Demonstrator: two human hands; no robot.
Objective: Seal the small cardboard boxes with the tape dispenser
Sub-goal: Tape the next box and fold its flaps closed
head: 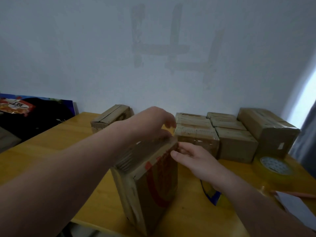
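Several boxes on a yellow table (51,147); sealing judged partly done.

1. Poster (34,112), far left, leaning at the wall. Not part of the job.
2. Lone box (111,117), back left by the wall. Its top flaps look slightly lifted along the seam, so it is likely still to seal.
3. Left hand (153,120), reaching forward over the top of the standing box. The fingers curl down over its far top edge and grip it. A yellowish bit at the fingertips is too blurred to name.
4. Standing box (145,177), centre, upright on its end, red print on the right face. This is the piece in work; no tape is plainly visible on its top.
5. Right hand (193,161), beside the box. The fingers are fairly straight with their tips against the upper right edge, the thumb out below them, and it holds nothing.
6. Stacked boxes (236,144), back right, all closed, with a large box (268,130) beside them. They are probably finished; their tape is hard to confirm.
7. Tape roll (275,165), lying flat near the right edge, well apart from both hands. Taping of the standing box is judged not yet begun.
8. Paper (295,207), lower right.
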